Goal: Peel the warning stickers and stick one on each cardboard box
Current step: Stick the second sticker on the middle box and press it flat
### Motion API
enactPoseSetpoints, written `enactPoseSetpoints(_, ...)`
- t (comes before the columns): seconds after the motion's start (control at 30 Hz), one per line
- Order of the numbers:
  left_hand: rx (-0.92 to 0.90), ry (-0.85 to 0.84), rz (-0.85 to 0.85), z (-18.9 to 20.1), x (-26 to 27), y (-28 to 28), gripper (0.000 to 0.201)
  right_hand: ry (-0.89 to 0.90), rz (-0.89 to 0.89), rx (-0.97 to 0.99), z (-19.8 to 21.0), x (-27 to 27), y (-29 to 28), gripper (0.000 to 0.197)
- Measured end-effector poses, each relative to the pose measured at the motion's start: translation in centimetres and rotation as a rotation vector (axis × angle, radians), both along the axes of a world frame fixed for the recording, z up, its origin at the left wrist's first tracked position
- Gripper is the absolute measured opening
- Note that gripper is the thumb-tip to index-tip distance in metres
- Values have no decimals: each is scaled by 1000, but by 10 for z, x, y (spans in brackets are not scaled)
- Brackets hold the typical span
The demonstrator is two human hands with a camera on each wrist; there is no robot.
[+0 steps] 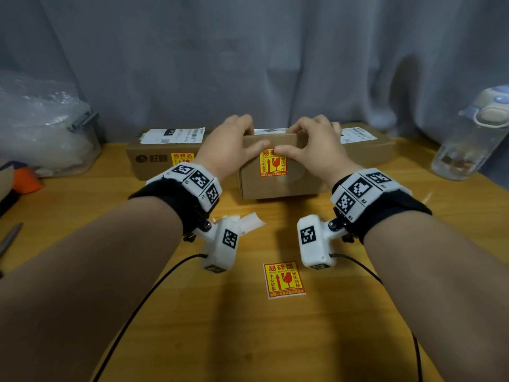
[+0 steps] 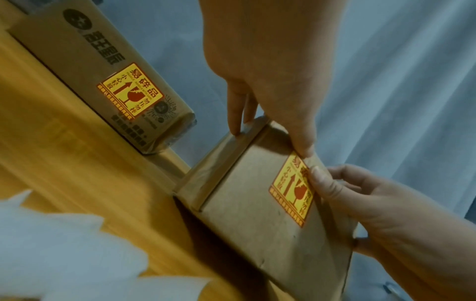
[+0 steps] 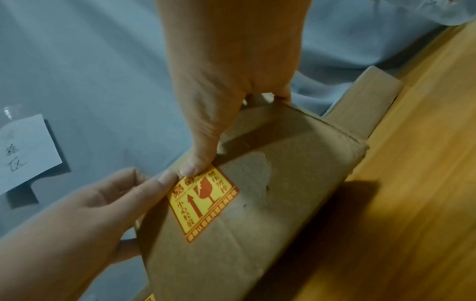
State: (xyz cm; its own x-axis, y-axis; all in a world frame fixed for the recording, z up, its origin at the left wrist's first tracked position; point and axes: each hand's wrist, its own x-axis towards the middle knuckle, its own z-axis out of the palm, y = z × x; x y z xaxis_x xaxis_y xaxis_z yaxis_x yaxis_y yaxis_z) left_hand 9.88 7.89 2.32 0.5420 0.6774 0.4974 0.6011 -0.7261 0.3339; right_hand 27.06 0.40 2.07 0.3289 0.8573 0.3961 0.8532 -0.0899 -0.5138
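Note:
The middle cardboard box (image 1: 278, 186) stands on the wooden table (image 1: 192, 312) with a yellow-and-red warning sticker (image 1: 272, 165) on its front face. My left hand (image 1: 249, 139) hooks its fingers over the box's top edge, and its thumb (image 2: 304, 146) presses the sticker's (image 2: 291, 189) top. My right hand (image 1: 293, 139) grips the same edge, thumb (image 3: 195, 167) on the sticker (image 3: 203, 203) beside the left thumb. The left box (image 1: 154, 161) carries a sticker (image 1: 182, 158). The right box (image 1: 366, 151) shows none. One loose sticker (image 1: 283, 279) lies on the table near me.
White backing paper (image 1: 248, 220) lies under my left wrist. A clear plastic tub (image 1: 46, 133) of bags sits at the back left, a water bottle (image 1: 468, 139) at the right. Scissors (image 1: 9, 239) lie at the left edge. A grey curtain (image 1: 248, 51) hangs behind the boxes.

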Motion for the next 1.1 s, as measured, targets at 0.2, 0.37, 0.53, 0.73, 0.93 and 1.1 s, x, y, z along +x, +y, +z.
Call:
enactPoseSetpoints(0.2, 116, 247, 38, -23, -1, -6, 68, -162, -4, -52, -19, -5, -7, 59)
enactPoseSetpoints(0.37, 44, 198, -3, -11, -1, -1, 46, -140, 32, -81, -11, -1, -1, 47)
enactPoseSetpoints(0.53, 78, 277, 23, 8, -3, 21, 33, -201, 45, -134, -6, 7, 23, 38)
enactPoseSetpoints(0.73, 96, 323, 201, 13, 2, 50, 34, -150, 150, -274, 0, 0, 47, 53)
enactPoseSetpoints(0.93, 57, 246, 227, 13, 1, 52, 25, -142, 166, -280, 2, 1, 51, 58)
enactPoseSetpoints(1.1, 23, 168, 215, 23, -6, 40, 28, -89, 54, -219, 6, 7, 38, 67)
